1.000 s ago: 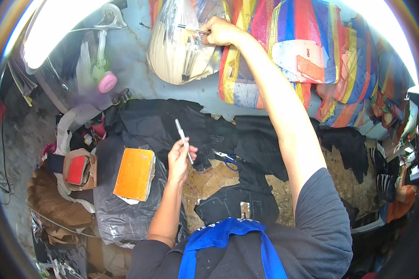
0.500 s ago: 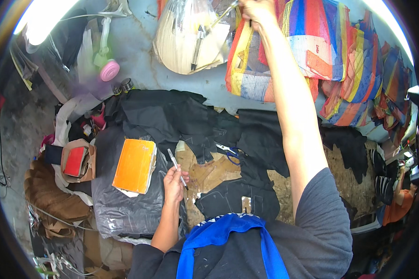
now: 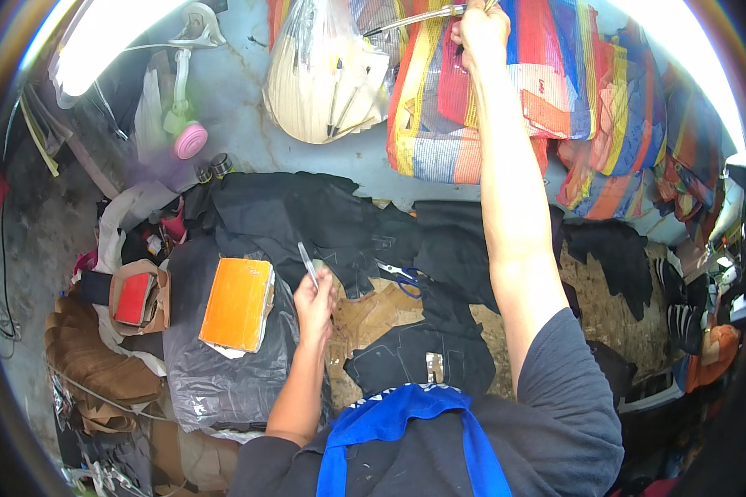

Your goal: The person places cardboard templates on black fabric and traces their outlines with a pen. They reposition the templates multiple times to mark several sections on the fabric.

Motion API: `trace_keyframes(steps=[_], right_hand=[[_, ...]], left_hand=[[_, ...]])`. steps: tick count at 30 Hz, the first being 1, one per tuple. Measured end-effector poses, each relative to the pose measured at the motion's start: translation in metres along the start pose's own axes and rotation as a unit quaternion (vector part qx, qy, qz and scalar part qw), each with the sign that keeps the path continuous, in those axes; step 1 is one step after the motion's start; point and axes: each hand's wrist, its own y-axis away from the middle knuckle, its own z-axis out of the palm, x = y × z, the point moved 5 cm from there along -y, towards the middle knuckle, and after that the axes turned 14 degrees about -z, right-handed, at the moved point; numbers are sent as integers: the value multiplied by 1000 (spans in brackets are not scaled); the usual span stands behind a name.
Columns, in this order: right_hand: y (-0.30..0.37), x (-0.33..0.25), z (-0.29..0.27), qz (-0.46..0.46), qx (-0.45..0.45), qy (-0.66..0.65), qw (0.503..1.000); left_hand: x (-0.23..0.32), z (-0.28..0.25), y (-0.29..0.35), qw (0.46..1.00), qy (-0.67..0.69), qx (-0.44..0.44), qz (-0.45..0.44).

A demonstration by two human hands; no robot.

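Observation:
My left hand (image 3: 313, 305) is closed round a pale, clear-barrelled pen (image 3: 307, 261), above the edge of the work table. Stretched far up to the wall, my right hand (image 3: 482, 35) is closed on slim, pen-like sticks (image 3: 414, 18), at least one dark-tipped; their exact kind is unclear. It is in front of striped mesh bags (image 3: 547, 74). Beside them hangs a clear plastic bag (image 3: 298, 91) of cream flat pieces, with pens (image 3: 335, 103) showing at it. Blue-handled scissors (image 3: 408, 283) and black leather-like pieces (image 3: 419, 356) with pale drawn lines lie on the table.
An orange book (image 3: 237, 305) rests on a black plastic-wrapped bundle (image 3: 224, 389) at left. Farther left are a cardboard box (image 3: 164, 302) holding a red booklet and a brown cushion (image 3: 91, 348). A pink-and-green fan (image 3: 189, 141) is at upper left. Another person (image 3: 713, 352) appears at far right.
My right hand has shifted right along the wall with the pen-like sticks, now held more level. My left hand has moved slightly, and the pen in it has turned more upright.

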Motion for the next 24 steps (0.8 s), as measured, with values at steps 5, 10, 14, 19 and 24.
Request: trace_keyframes(steps=[5, 10, 14, 19, 24], right_hand=[[37, -1, 43, 106, -298, -106, 943], [69, 0, 75, -31, -437, 291, 851], [71, -1, 81, -8, -457, 262, 850], [75, -8, 83, 18, -450, 330, 830], [79, -7, 92, 52, -464, 383, 797]], left_hand=[[98, 69, -37, 936, -111, 30, 334], [181, 137, -77, 822, -248, 138, 493], [206, 158, -101, 771, -301, 203, 523], [204, 157, -118, 777, -274, 188, 534], [200, 158, -125, 772, -285, 165, 543]])
